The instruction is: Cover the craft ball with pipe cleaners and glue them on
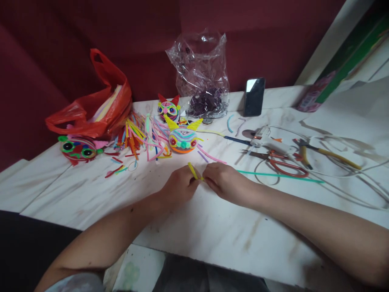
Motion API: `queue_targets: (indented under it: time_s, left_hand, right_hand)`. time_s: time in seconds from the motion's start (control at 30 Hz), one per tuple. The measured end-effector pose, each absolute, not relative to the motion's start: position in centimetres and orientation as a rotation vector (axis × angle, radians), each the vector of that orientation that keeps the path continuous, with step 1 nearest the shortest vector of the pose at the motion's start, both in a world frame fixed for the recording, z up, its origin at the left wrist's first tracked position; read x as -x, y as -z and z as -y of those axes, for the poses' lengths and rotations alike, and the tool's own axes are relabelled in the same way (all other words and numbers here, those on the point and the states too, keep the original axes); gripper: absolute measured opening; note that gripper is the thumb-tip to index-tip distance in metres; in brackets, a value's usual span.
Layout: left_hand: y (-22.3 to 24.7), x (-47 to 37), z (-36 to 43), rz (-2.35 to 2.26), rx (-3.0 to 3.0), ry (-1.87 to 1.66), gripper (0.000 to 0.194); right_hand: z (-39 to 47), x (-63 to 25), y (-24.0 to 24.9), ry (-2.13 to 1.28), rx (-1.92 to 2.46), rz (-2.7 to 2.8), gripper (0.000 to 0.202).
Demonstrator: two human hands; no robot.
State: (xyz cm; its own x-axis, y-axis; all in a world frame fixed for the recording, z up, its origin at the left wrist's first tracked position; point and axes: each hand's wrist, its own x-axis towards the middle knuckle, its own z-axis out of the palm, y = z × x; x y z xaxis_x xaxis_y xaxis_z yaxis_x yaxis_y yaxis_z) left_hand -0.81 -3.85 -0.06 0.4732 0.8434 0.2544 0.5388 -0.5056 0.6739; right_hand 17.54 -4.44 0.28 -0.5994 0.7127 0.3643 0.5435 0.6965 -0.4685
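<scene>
My left hand point(180, 184) is closed on a short yellow pipe cleaner point(192, 170), whose upper end sticks out above the fingers. Close beside it, my right hand point(226, 183) is also closed, pinching the yellow strip where it spans the small gap between the hands. Just beyond them sits a round striped animal head point(183, 140) with yellow horns and red eyes. A long green pipe cleaner point(282, 175) lies behind my right forearm, its near end hidden there.
Pipe cleaners point(135, 132), a red bag point(114, 109) and a green-eyed head point(79, 149) lie left. A red-horned head point(169, 108), clear bag point(203, 77) and phone point(254, 97) stand behind. Right are a glue gun point(266, 140), scissors point(287, 165) and pliers point(337, 157).
</scene>
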Motion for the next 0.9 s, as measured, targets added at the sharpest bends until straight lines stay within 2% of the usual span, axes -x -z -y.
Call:
queue_targets:
  time_s: [0.13, 0.27, 0.5, 0.9]
  left_hand:
    - [-0.1, 0.6, 4.1, -1.133, -1.969, -1.004, 0.009]
    - [0.3, 0.2, 4.5, -1.095, -1.644, -1.150, 0.014]
    - [0.2, 0.2, 4.2, -1.192, -1.638, -0.979, 0.016]
    - [-0.3, 0.5, 3.9, -1.151, -1.723, -1.004, 0.012]
  right_hand:
    - [4.3, -17.2, -0.3, -0.830, 1.045, 2.023, 0.012]
    - [4.5, -16.5, 0.2, -1.092, 1.046, 1.689, 0.023]
    - [4.7, -16.5, 0.3, -0.886, 1.098, 1.742, 0.022]
    - [4.7, -16.8, -0.1, -0.721, 1.111, 1.881, 0.015]
